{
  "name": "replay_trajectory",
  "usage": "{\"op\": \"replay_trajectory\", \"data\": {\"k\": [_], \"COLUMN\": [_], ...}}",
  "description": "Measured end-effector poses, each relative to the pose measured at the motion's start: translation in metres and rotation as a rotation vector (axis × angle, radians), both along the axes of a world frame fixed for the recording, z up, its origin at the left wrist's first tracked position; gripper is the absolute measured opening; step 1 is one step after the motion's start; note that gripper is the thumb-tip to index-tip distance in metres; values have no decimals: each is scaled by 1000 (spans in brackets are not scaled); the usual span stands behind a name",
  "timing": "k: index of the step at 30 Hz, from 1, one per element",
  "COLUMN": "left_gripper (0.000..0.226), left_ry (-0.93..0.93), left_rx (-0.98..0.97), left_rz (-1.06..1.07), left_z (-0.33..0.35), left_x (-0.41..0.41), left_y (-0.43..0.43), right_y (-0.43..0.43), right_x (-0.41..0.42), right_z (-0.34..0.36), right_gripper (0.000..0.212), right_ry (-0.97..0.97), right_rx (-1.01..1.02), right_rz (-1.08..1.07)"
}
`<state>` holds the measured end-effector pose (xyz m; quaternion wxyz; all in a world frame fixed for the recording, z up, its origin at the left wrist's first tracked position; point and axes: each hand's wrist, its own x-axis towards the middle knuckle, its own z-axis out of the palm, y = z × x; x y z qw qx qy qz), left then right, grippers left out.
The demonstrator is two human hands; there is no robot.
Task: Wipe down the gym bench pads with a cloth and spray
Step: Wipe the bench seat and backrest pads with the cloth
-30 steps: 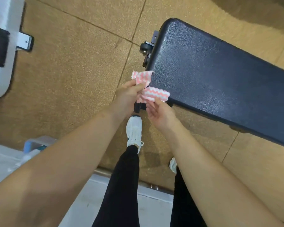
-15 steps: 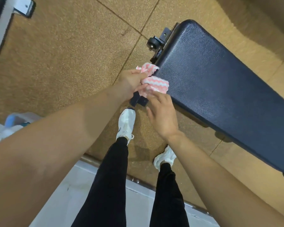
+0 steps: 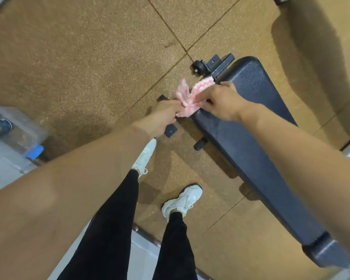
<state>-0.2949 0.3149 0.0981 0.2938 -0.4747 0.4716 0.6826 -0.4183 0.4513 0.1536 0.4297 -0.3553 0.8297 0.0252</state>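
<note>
Left hand (image 3: 163,116) pinches the lower end of the pink-and-white cloth (image 3: 187,97) with curled fingers, above the floor (image 3: 79,63) just off the bench's end; the cloth hangs bunched between both hands; right hand (image 3: 220,103) grips its upper part, knuckles up, over the end corner of the dark blue bench pad (image 3: 255,142); whether the cloth touches the pad, I cannot tell.
</note>
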Motion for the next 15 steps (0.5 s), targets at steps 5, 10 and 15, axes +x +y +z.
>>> {"op": "replay_trajectory", "data": {"k": [5, 10, 15], "left_gripper": [5, 10, 23], "left_ry": [52, 115, 299], "left_rx": [7, -191, -332], "left_rz": [-9, -57, -247], "left_z": [-12, -26, -24], "left_x": [0, -4, -22], "left_y": [8, 17, 20], "right_y": [-16, -30, -28], "right_x": [-43, -53, -79], "right_z": [-6, -22, -20], "right_gripper": [36, 14, 18], "right_ry": [41, 38, 7], "right_rx": [99, 115, 192], "right_rz": [48, 63, 103]}}
